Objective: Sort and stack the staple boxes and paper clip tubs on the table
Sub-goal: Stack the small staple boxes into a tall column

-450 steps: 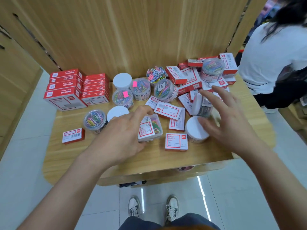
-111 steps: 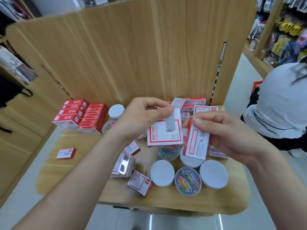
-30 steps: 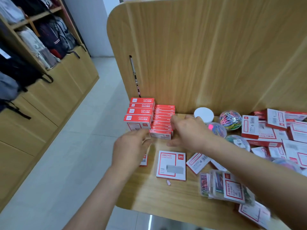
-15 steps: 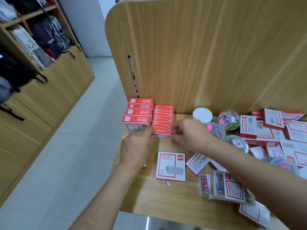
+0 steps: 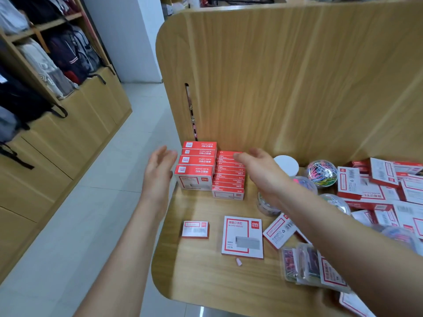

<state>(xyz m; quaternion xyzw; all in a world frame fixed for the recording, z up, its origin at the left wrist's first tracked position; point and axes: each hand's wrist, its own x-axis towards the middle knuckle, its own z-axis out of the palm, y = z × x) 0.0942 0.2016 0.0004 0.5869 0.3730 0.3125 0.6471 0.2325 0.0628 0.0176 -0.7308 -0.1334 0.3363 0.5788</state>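
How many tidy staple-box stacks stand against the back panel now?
2: a taller stack at far left, and a lower stack of thinner boxes just right of it.

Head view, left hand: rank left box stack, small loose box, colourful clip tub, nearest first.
1. Left box stack, just right of the left hand.
2. Small loose box, lying flat nearer the camera.
3. Colourful clip tub, far right.

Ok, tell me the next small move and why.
Probably drop the right hand to the large flat box: it and the left hand are open and empty at the red stacks, and that box lies loose in front.
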